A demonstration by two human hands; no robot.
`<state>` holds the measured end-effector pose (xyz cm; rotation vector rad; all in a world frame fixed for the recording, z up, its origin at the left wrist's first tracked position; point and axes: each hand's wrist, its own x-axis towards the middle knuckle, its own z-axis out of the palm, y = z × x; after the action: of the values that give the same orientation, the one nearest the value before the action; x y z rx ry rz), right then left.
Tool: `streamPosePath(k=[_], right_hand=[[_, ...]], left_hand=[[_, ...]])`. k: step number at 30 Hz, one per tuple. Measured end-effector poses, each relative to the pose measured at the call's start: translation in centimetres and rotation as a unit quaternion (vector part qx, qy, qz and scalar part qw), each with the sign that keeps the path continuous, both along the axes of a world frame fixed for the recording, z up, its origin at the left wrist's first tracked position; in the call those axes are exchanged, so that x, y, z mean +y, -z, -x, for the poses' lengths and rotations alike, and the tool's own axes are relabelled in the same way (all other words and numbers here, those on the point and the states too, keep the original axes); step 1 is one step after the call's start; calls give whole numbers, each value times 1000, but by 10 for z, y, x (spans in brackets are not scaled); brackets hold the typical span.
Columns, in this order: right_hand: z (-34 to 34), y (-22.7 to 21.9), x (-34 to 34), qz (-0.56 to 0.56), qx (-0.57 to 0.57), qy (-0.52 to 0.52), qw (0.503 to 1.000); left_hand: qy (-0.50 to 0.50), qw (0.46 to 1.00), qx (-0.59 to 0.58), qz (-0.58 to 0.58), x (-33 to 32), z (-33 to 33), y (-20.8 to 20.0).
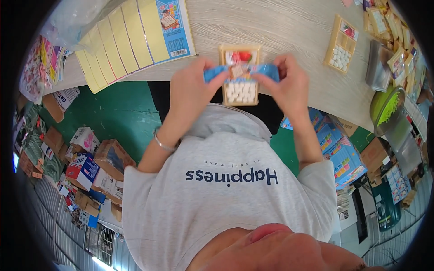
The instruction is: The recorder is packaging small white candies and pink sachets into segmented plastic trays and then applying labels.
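My left hand (192, 86) and my right hand (291, 86) pinch opposite ends of a blue printed strip (238, 72), thumbs toward the middle. The strip stretches across a small wood-coloured tray (242, 104) at the table's near edge; whether it touches the tray I cannot tell. Above the strip, a picture with red fruit shows in the tray's far part. Small white pieces (240, 93) fill its near part. A similar tray (329, 50), also with white pieces and a fruit picture, lies farther right on the table.
Yellow backing sheets (129, 34) with a blue printed end lie left on the table (280, 27), beside clear plastic (74, 18). At the right are more packed trays (398, 63), a clear container (379, 65) and a bowl of green shreds (389, 107). Cardboard boxes (113, 158) stand on the floor.
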<state>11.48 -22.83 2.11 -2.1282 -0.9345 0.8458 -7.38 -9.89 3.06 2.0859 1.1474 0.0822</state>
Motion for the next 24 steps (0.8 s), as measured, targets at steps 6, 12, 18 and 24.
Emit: streamPosePath(k=[6,12,18,24], right_hand=[[24,-4,-11,-9,16,22,1000],[27,-5,-9,2,0,11,1000],[31,1,-20,-18,51,15,998],[25,8,-27,-62,224,48,971]], left_hand=[[-113,970,83,200,-28,44,4],[-294,800,-203,482,-38,40,27],[-247,788,-128,550,-31,53,29],[-262,726,-247,586,-35,56,26]])
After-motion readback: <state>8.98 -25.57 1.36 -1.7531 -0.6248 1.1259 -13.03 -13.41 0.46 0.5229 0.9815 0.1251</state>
